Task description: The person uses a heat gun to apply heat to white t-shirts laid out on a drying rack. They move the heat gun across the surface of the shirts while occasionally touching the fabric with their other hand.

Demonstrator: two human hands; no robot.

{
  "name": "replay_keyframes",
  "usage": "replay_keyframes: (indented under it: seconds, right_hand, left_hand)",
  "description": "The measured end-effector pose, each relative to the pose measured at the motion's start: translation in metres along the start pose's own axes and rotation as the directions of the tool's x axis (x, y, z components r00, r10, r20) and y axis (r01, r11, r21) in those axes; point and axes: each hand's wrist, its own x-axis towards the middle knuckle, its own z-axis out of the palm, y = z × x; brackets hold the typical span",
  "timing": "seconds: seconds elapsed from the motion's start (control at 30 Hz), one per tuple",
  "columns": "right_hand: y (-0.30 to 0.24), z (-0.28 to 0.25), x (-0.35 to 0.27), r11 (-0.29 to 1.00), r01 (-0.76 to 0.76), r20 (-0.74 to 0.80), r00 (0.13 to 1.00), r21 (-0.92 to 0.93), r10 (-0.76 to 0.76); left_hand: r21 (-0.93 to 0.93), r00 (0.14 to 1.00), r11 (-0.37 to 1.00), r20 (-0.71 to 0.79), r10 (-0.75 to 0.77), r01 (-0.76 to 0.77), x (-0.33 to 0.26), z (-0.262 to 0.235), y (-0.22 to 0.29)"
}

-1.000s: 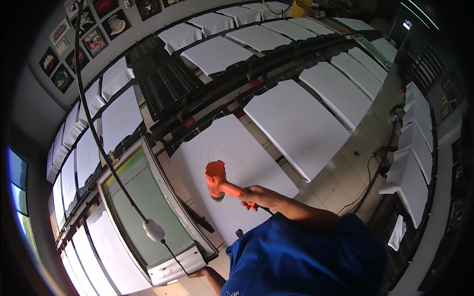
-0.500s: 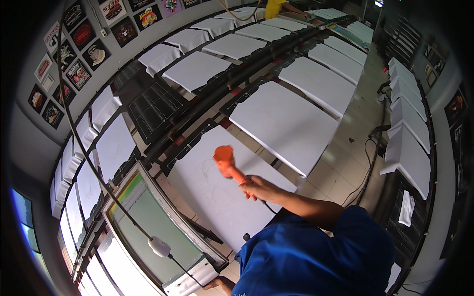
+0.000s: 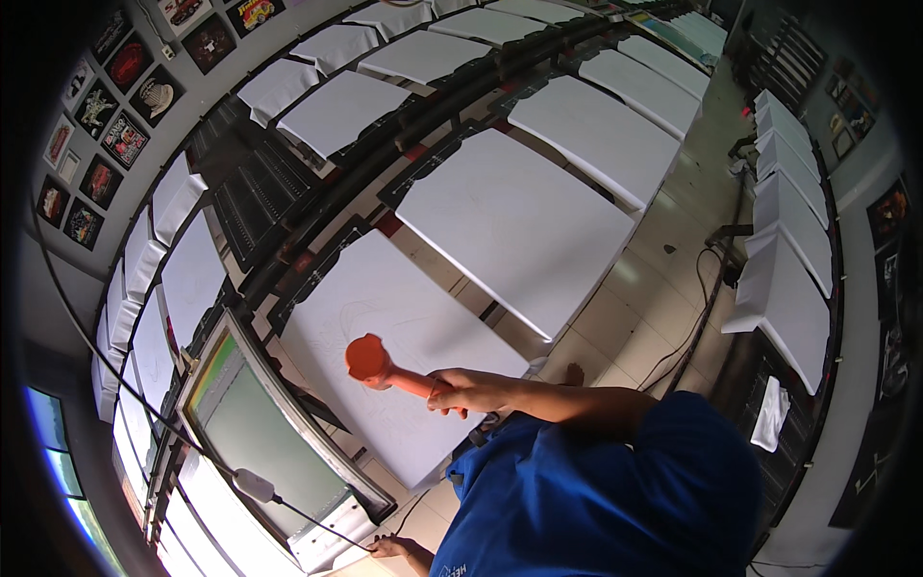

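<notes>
My right hand [image 3: 460, 392] is closed around the handle of an orange hair dryer [image 3: 368, 360] with a round head. The dryer is over a white-covered printing board [image 3: 380, 279], its head toward the left; faint outlines show on the white surface. Low in the picture, my left hand [image 3: 389, 546] is closed on a thin black cord [image 3: 322, 524], by the near end of a framed printing screen [image 3: 288, 394] with greenish mesh. That cord runs up to a white plug connector [image 3: 254, 485] hanging on a longer cable.
Rows of white-covered boards [image 3: 514, 226] stretch away on both sides of a dark rail. A bare black board [image 3: 260, 197] lies at the left. Along the right, a bench holds more white sheets [image 3: 788, 308] and a crumpled white cloth [image 3: 771, 413]. Cables [image 3: 707, 317] trail over the tiled floor [image 3: 615, 327].
The dryer and my right hand have moved left and slightly down in the picture. My view has also shifted, and the person in yellow at the far end has left it.
</notes>
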Motion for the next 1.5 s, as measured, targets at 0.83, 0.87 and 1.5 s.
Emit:
replay_keyframes:
  seconds: [0.83, 0.87, 1.5]
  right_hand:
    - [-0.113, -0.346, -0.174, 0.967, -0.128, -0.218, 0.973, -0.219, 0.079]
    - [-0.134, -0.35, -0.171, 0.931, -0.17, -0.228, 0.969, -0.322, 0.098]
    - [-0.179, -0.412, 0.076, 0.943, -0.218, -0.2, 0.965, -0.25, 0.17]
  left_hand:
    - [0.546, 0.982, 0.829, 0.189, 0.022, -0.123, -0.228, 0.028, 0.106]
    - [0.597, 0.963, 0.757, 0.144, 0.227, -0.267, -0.219, 0.031, 0.094]
    - [0.511, 0.96, 0.842, -0.106, 0.259, -0.17, -0.244, 0.074, 0.116]
